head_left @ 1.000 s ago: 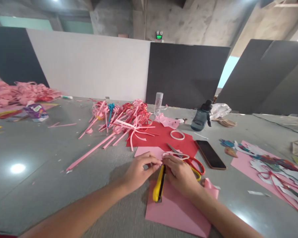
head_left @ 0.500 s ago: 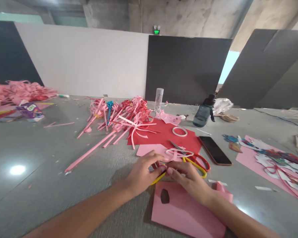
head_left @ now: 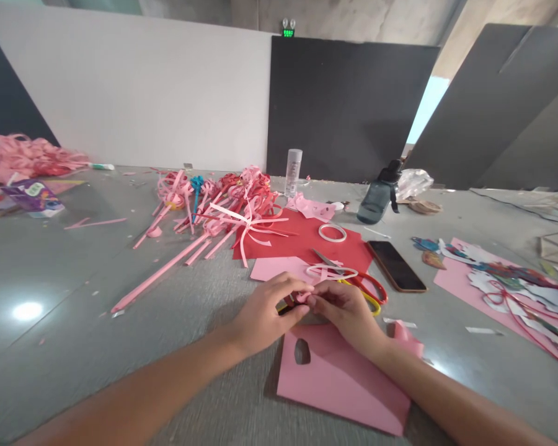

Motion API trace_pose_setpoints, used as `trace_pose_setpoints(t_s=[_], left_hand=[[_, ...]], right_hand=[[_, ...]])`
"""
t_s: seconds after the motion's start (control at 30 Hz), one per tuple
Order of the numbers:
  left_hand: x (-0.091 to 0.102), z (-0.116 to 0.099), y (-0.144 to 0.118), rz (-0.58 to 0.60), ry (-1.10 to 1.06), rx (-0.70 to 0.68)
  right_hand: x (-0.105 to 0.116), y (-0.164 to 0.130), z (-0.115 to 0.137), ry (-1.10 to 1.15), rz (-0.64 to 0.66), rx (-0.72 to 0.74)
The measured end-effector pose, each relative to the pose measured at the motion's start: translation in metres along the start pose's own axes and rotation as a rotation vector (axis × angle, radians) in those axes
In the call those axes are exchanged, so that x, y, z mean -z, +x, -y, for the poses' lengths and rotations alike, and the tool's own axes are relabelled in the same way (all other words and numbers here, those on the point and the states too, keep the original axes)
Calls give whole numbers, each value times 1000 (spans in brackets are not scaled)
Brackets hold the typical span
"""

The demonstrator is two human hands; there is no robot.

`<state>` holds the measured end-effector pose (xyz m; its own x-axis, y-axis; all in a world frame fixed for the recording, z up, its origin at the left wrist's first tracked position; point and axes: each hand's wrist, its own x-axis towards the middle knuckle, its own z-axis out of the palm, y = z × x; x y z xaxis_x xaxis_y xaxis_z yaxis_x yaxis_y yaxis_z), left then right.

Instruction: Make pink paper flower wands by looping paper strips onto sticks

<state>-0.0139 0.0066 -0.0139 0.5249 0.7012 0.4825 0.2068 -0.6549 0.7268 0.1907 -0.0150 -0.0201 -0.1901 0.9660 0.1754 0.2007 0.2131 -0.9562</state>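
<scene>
A small curled piece of pink paper (head_left: 302,297) is pinched between the fingertips of both hands. My left hand (head_left: 263,313) closes on it from the left, and my right hand (head_left: 346,310) from the right; the fingers hide part of it. Just below lies a pink paper sheet (head_left: 344,384) with a dark cut-out hole. Beyond my right hand rest scissors (head_left: 374,288) with red and yellow handles. A white ring (head_left: 332,272) overlaps the blades, and a smaller pink sheet (head_left: 276,269) lies beside them.
Behind are a red sheet (head_left: 302,238), a tape roll (head_left: 332,233) and a heap of pink and red paper-strip flowers (head_left: 242,198). To the right sit a phone (head_left: 397,266), a dark bottle (head_left: 376,198) and paper cut-outs (head_left: 506,285). A clear cylinder (head_left: 293,172) stands upright.
The view has tilted down, so everything sits higher in the picture. Between my fingertips the pink paper shows more plainly. A yellow strip seen below my left hand is now mostly hidden.
</scene>
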Motion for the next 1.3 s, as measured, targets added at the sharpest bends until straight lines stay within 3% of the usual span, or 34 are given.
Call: trace_pose_setpoints(t_s=[0.13,0.23,0.63,1.3], left_hand=[[2,-3,1,-4,-111,234],[0,1,1,-3,-195,317],[-6,8,1,33,-363,303],[-1,-2,2,38,-245,215]], right_hand=[[1,-3,0,-241,-41,142],[2,-5,1,-324,-65,231],[2,-5,5,-352,-123,288],[1,-8,9,-449,-88,405]])
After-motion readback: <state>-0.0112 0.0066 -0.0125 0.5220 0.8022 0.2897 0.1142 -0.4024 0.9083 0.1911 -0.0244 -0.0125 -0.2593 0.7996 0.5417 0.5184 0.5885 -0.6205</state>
